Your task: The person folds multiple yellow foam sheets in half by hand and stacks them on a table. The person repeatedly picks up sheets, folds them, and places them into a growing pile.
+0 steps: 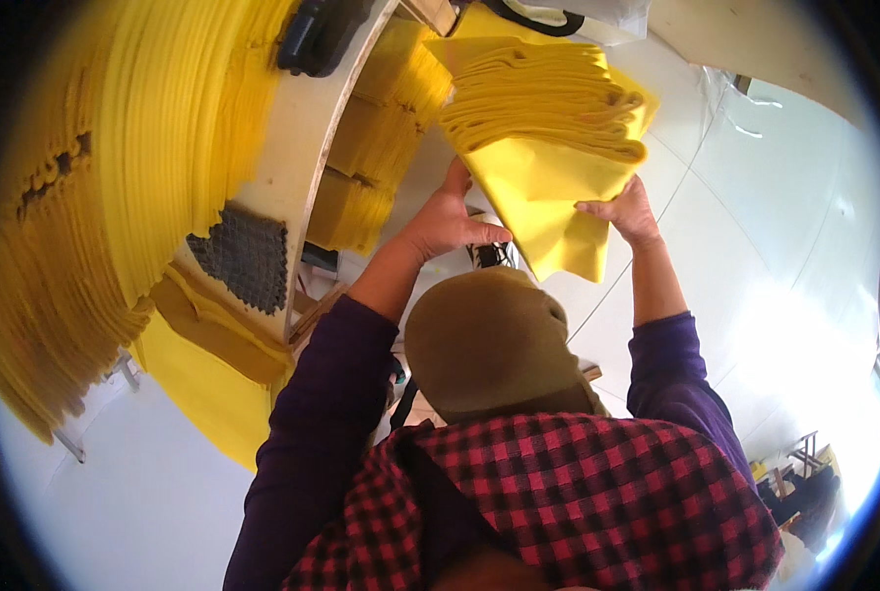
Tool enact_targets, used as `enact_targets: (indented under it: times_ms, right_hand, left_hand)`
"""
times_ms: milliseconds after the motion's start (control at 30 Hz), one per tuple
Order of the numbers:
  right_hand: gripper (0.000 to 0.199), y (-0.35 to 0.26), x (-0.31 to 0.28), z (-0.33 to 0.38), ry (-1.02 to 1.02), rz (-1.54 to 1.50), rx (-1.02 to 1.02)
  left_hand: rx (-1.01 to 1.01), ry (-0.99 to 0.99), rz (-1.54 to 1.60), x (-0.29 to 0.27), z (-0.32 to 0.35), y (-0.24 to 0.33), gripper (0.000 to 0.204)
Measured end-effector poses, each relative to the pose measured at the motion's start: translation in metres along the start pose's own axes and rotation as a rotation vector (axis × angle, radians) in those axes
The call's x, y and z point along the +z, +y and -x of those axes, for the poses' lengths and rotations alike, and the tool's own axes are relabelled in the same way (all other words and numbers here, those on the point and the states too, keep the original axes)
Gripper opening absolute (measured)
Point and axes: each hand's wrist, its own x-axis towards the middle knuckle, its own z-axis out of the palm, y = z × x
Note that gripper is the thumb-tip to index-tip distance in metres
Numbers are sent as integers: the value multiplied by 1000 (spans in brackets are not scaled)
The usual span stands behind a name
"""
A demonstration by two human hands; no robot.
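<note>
A stack of folded yellow fabric is in front of me, with a smooth yellow fabric sheet hanging from its near side. My left hand is at the left edge of this stack, thumb stretched out along the edge and fingertips partly hidden behind it. At the near right corner, my right hand grips the fabric, its thumb on top and its other fingers mostly out of sight underneath.
On the left a table bears a tall row of folded yellow fabric, a dark grey textured piece and a black object. More yellow stacks sit beside its edge. Below my knees, a shoe shows on the white tiled floor.
</note>
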Motion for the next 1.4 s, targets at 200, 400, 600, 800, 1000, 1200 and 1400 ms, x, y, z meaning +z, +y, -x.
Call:
enact_targets:
  times_ms: [200,400,600,800,1000,1200,1400]
  right_hand:
    - [74,-28,-22,34,24,10,-213]
    - [56,-80,-29,71,91,44,-826]
    - [50,-145,-20,114,14,150,-892]
    - [44,-201,1,154,-134,276,-846]
    - [38,-244,45,199,-338,503,-857]
    - [43,-260,98,236,-615,776,-1160]
    - [47,-259,128,261,-710,782,-1254]
  left_hand:
    - [81,-63,92,-10,5,67,105]
    - [247,16,197,8,23,143,64]
    - [331,258,247,53,47,190,65]
    - [468,256,866,83,101,206,71]
    - [479,275,978,104,174,177,71]
    - [144,518,820,152,257,81,72]
    - [-124,672,691,189,325,14,73]
